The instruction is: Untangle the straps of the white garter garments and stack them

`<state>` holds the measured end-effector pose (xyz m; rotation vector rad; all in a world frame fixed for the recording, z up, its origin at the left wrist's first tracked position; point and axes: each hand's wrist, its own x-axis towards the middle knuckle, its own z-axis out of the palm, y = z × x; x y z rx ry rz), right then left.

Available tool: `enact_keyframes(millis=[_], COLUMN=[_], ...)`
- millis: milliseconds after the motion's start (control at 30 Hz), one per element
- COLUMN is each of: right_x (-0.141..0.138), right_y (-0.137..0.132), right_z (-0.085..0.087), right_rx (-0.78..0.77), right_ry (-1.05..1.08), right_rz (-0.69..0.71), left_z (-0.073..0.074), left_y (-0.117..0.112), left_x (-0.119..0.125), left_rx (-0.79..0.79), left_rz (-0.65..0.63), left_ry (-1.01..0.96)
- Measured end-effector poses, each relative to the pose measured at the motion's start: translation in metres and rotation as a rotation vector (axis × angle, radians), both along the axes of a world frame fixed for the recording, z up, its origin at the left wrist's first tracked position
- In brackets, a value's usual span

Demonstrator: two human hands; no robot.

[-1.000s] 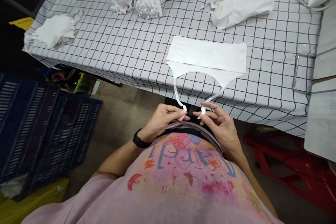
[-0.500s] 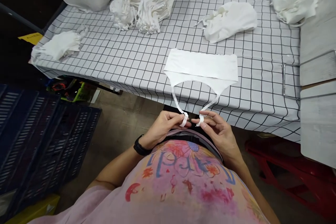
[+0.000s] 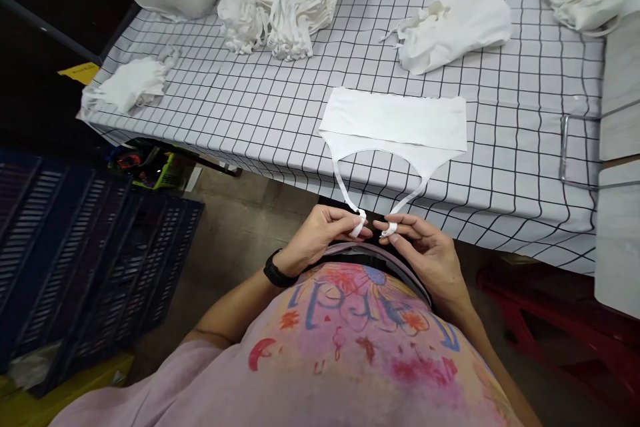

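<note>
hands: left point(image 3: 320, 235), right point(image 3: 427, 250) | pinching thin strap ends point(image 3: 359, 223) | flat white cloth point(image 3: 395, 121)

Shirt point(image 3: 350, 340), bottom centre: blue painted letters, upside down, not legible. No other readable text.

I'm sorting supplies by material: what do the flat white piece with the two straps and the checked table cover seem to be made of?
The flat white piece looks like thin matte fabric, possibly non-woven: it lies limp, and its straps bend softly. The table cover seems to be smooth vinyl or coated cloth, given its faint sheen and draped edge.
</note>
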<state>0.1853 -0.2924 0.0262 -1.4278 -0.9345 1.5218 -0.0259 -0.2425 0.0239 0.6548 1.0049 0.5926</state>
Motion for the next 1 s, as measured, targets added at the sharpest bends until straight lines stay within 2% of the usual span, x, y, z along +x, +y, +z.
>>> enact_keyframes(millis=[100, 233, 333, 400, 500, 633, 767, 867, 1000], right_x=[-0.001, 0.001, 0.004, 0.006, 0.006, 0.007, 0.014, 0.019, 0.022], right_y=[0.001, 0.002, 0.003, 0.004, 0.004, 0.005, 0.01, 0.015, 0.019], right_z=[0.0, -0.003, -0.001, 0.003, 0.01, 0.018, 0.022, 0.023, 0.022], right_rx=[0.013, 0.041, 0.05, 0.049, 0.035, 0.042, -0.026, -0.063, -0.095], right_ry=[0.003, -0.012, -0.023, -0.006, 0.034, 0.123, 0.223, 0.274, 0.315], right_rz=[-0.037, -0.044, -0.048, -0.067, -0.111, -0.225, -0.387, -0.464, -0.49], left_z=[-0.012, -0.034, -0.038, -0.029, -0.005, 0.019, 0.022, 0.019, 0.016], left_y=[0.003, 0.005, 0.005, 0.008, 0.017, 0.032, 0.043, 0.046, 0.045], left_x=[-0.002, -0.008, -0.009, -0.003, 0.013, 0.041, 0.066, 0.077, 0.082], left_rx=[0.127, 0.589, 0.819, 0.89, 0.969, 0.962, 0.799, 0.713, 0.646], left_rz=[-0.098, -0.381, -0.375, -0.321, -0.264, -0.302, -0.397, -0.393, -0.374], left_ry=[0.192, 0.664, 0.852, 0.801, 0.535, 0.223, 0.046, -0.01, -0.052])
